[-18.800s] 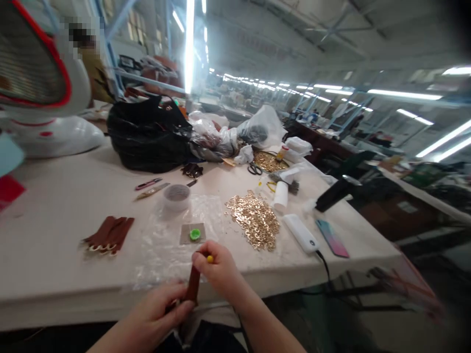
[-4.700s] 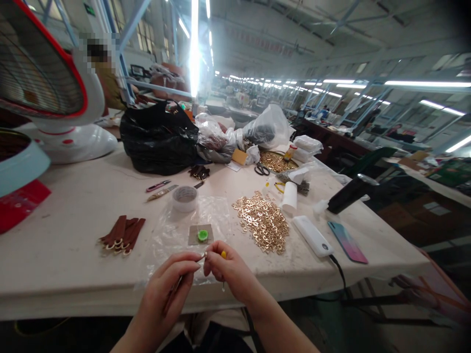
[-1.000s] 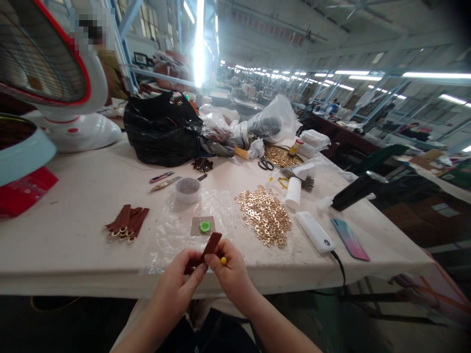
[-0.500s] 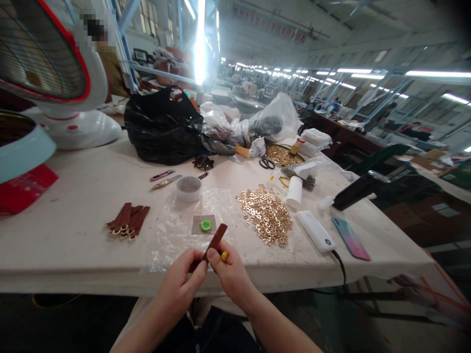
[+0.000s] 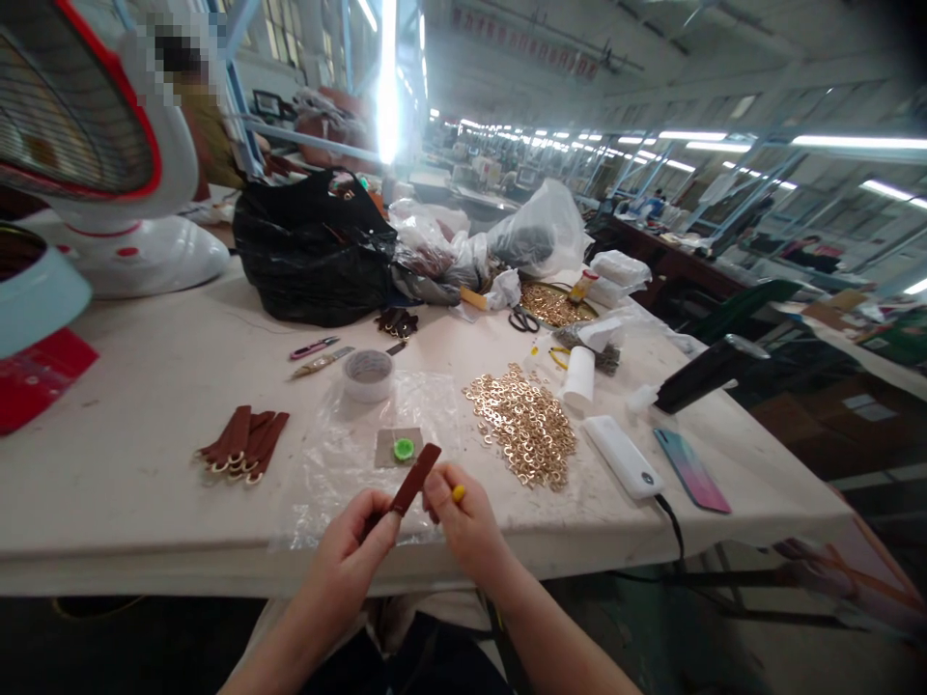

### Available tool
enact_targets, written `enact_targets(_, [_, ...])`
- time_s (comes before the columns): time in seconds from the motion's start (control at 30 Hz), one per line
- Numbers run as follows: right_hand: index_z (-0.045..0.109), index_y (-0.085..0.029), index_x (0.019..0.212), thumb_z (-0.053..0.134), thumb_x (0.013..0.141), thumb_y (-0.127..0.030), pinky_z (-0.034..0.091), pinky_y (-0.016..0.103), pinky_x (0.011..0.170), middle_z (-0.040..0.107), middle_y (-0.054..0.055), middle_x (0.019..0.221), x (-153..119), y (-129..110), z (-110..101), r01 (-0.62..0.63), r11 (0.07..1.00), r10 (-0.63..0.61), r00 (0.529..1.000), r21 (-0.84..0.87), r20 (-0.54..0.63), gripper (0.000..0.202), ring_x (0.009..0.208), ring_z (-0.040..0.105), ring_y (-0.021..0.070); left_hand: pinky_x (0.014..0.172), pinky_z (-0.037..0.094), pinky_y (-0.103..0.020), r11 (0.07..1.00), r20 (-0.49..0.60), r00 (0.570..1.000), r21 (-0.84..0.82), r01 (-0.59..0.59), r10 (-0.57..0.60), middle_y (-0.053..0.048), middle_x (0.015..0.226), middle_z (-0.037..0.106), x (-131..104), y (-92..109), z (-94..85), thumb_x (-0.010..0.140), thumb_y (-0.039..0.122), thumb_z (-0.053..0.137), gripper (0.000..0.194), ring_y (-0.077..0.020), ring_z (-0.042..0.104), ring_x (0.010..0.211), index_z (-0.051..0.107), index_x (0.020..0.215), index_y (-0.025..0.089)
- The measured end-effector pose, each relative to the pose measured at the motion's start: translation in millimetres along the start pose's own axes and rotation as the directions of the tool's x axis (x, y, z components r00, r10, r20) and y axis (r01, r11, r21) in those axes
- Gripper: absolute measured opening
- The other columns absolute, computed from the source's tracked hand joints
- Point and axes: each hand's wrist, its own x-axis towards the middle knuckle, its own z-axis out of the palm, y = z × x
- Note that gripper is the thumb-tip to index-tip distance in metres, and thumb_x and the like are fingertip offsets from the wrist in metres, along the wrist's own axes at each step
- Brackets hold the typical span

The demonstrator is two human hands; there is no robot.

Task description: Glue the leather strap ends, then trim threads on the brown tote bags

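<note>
My left hand [image 5: 356, 548] is closed on a brown leather strap [image 5: 416, 478], which points up and away over the front of the table. Beside it, my right hand [image 5: 463, 521] is closed around a small tool with a yellow end [image 5: 459, 493]; the rest of that tool is hidden in the fingers. The right fingertips are close to the strap's edge, and I cannot tell if they touch it. Just beyond the strap, a green cap [image 5: 404, 449] sits on a small grey-brown square [image 5: 387, 454]. To the right lies a heap of gold-coloured metal rings [image 5: 525, 430].
Finished-looking brown straps with rings [image 5: 246, 444] lie at left. A tape roll [image 5: 368, 375] rests on a clear plastic sheet [image 5: 325, 463]. At right are a white power bank [image 5: 621, 456] and a phone [image 5: 690, 470]. A black bag [image 5: 311, 256] and fan [image 5: 137, 256] stand behind.
My right hand has drawn away from my left, to the right, with the yellow-ended tool. The strap stays in my left hand and more of it shows.
</note>
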Motion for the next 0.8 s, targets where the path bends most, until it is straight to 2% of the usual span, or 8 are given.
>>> enact_targets(0.13, [0.052,-0.018,0.07,0.035,0.091,-0.049,0.037,0.025,0.058,0.05,0.0,0.063,18,-6,-20,0.079,0.997,-0.077,0.966,-0.002,-0.248,0.041,0.06,0.046,0.0124,0.056,0.036,-0.023,0.992,-0.12,0.991,-0.12,0.047,-0.061,0.005,0.056,0.044,7,-10,-11.1,0.072,0.039,0.054,0.023,-0.0128,0.041,0.057,0.05,0.062,0.02])
enact_targets(0.2, [0.05,-0.019,0.065,0.034,0.091,-0.051,0.037,0.025,0.056,0.048,-0.001,0.059,30,-6,-21,0.104,0.995,-0.099,0.941,-0.004,-0.325,0.044,0.057,0.045,0.0119,0.056,0.035,-0.023,0.986,-0.177,0.981,-0.161,0.053,-0.082,0.005,0.055,0.043,11,-16,-15.5,0.072,0.04,0.055,0.023,-0.0126,0.041,0.057,0.05,0.063,0.02])
enact_targets(0.27, [0.047,-0.019,0.062,0.035,0.09,-0.05,0.036,0.024,0.054,0.048,-0.002,0.057,43,-1,-14,0.13,0.991,-0.124,0.928,-0.008,-0.352,0.044,0.055,0.044,0.0113,0.055,0.035,-0.022,0.982,-0.197,0.977,-0.183,0.048,-0.084,0.005,0.056,0.043,14,-21,-19.3,0.072,0.04,0.056,0.022,-0.0124,0.04,0.057,0.051,0.065,0.02])
enact_targets(0.4, [0.047,-0.019,0.066,0.038,0.09,-0.049,0.038,0.023,0.057,0.048,-0.002,0.06,62,20,5,0.163,0.983,-0.182,0.939,-0.088,-0.293,0.039,0.058,0.047,0.0115,0.056,0.035,-0.023,0.982,-0.208,0.976,-0.189,0.023,-0.063,0.005,0.057,0.043,15,-24,-27.7,0.073,0.038,0.056,0.022,-0.0122,0.039,0.058,0.049,0.064,0.019])
enact_targets(0.53, [0.047,-0.019,0.068,0.037,0.09,-0.046,0.037,0.023,0.058,0.048,-0.002,0.059,70,39,11,0.162,0.965,-0.206,0.953,-0.205,-0.22,0.036,0.058,0.047,0.0119,0.056,0.034,-0.023,0.981,-0.239,0.969,-0.194,0.012,-0.059,0.005,0.056,0.043,12,-30,-32.7,0.073,0.038,0.055,0.023,-0.0124,0.039,0.058,0.048,0.062,0.019])
enact_targets(0.7, [0.049,-0.019,0.068,0.038,0.09,-0.043,0.037,0.024,0.059,0.05,-0.002,0.061,74,46,12,0.18,0.937,-0.23,0.963,-0.298,-0.139,0.034,0.06,0.048,0.0126,0.056,0.034,-0.022,0.979,-0.211,0.975,-0.2,0.031,-0.074,0.005,0.057,0.043,11,-33,-30.4,0.073,0.041,0.056,0.024,-0.0131,0.04,0.059,0.05,0.062,0.02])
enact_targets(0.8, [0.049,-0.019,0.069,0.039,0.09,-0.043,0.037,0.024,0.058,0.049,-0.002,0.06,72,43,11,0.175,0.949,-0.217,0.966,-0.263,-0.139,0.033,0.059,0.048,0.0126,0.056,0.034,-0.022,0.981,-0.216,0.974,-0.19,0.024,-0.066,0.005,0.056,0.042,12,-31,-30.7,0.073,0.041,0.055,0.025,-0.0131,0.039,0.059,0.048,0.06,0.021])
